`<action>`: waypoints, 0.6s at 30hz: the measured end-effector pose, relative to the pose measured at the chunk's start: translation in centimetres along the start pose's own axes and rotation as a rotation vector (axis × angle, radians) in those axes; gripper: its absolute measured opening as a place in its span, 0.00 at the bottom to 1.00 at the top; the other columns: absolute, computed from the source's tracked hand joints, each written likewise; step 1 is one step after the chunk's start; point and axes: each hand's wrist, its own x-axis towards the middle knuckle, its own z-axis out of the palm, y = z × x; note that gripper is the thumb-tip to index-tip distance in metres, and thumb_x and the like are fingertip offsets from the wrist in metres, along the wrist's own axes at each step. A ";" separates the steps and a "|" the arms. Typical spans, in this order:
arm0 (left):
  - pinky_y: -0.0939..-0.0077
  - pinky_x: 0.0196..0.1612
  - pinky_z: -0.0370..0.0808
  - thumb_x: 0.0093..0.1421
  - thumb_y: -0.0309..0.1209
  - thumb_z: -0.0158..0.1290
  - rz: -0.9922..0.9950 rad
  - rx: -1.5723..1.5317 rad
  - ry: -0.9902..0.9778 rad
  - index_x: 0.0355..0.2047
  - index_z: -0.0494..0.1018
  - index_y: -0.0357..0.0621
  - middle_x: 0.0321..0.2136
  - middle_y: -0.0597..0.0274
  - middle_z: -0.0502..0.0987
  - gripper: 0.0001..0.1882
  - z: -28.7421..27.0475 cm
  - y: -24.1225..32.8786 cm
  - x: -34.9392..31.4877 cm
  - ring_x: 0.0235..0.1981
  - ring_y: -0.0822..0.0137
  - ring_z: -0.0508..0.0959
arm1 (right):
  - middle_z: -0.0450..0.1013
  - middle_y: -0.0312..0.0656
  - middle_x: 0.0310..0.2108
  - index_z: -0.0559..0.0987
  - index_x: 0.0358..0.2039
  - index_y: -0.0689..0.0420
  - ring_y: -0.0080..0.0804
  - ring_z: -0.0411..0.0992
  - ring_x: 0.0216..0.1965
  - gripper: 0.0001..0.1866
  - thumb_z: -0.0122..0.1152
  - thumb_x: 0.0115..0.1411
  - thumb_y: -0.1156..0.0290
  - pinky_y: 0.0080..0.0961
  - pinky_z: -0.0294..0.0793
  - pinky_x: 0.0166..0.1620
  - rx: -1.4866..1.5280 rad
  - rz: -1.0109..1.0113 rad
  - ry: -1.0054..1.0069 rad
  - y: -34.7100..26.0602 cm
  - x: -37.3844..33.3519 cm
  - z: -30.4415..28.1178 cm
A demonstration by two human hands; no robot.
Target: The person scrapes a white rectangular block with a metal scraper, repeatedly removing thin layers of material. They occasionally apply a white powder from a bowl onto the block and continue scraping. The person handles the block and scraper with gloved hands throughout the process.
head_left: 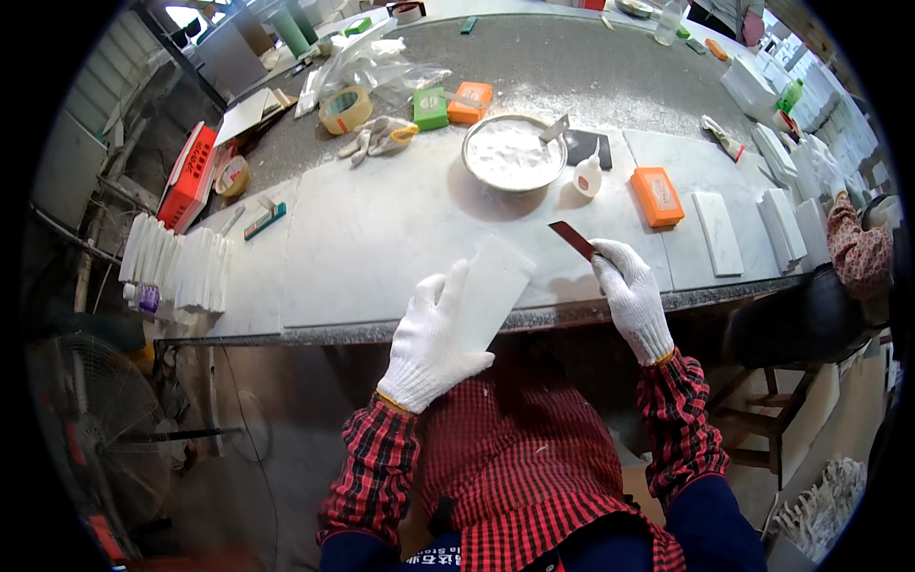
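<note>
In my gloved left hand (426, 336) is a white rectangular stone tile (498, 286), tilted over the table's front edge. The thumb is on its near end and the fingers are along its left side. My gloved right hand (631, 294) pinches a thin, flat, dark red-brown strip (571, 239), pointing up and left, apart from the tile. Beyond the hands stands a metal bowl (510, 189) of white powdery or pasty material, with a scraper (554, 130) resting in it. A small white squeeze bottle (587, 178) is beside the bowl, and an orange box (658, 197) lies farther right.
Stacked white tiles (181, 264) stand at the left end of the table (362, 238); more tiles (717, 234) are at the right. Gloves (375, 140), tape (346, 110) and a green box (431, 109) lie farther back. Another person's sleeve (855, 243) shows at far right; a fan (105, 424) stands lower left.
</note>
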 end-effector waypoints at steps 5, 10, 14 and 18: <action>0.51 0.59 0.77 0.45 0.27 0.66 0.184 0.080 0.061 0.75 0.59 0.44 0.59 0.45 0.74 0.54 0.1 -1.5 2.1 0.54 0.40 0.77 | 0.83 0.46 0.41 0.84 0.51 0.64 0.28 0.80 0.41 0.12 0.63 0.68 0.77 0.27 0.79 0.48 -0.008 -0.095 0.090 -2.4 3.8 0.2; 0.50 0.62 0.74 0.44 0.27 0.65 0.288 0.067 0.069 0.73 0.62 0.42 0.57 0.48 0.77 0.52 -0.7 -3.1 3.2 0.57 0.42 0.77 | 0.83 0.49 0.38 0.85 0.46 0.65 0.31 0.81 0.38 0.09 0.63 0.68 0.77 0.27 0.79 0.45 -0.105 -0.168 0.124 -3.0 6.7 0.1; 0.51 0.64 0.72 0.43 0.28 0.65 0.266 0.035 -0.011 0.72 0.65 0.41 0.56 0.50 0.79 0.51 -1.8 -3.6 3.7 0.58 0.44 0.76 | 0.83 0.48 0.36 0.85 0.47 0.64 0.30 0.81 0.37 0.11 0.61 0.68 0.76 0.27 0.79 0.45 -0.119 -0.022 0.042 -2.6 6.8 -0.6; 0.53 0.65 0.71 0.43 0.29 0.65 0.231 -0.025 -0.157 0.71 0.66 0.41 0.55 0.50 0.80 0.50 -3.0 -4.2 5.1 0.61 0.45 0.75 | 0.83 0.45 0.31 0.86 0.48 0.64 0.28 0.80 0.32 0.13 0.61 0.68 0.72 0.27 0.79 0.40 -0.118 0.108 -0.009 -0.3 6.5 -0.5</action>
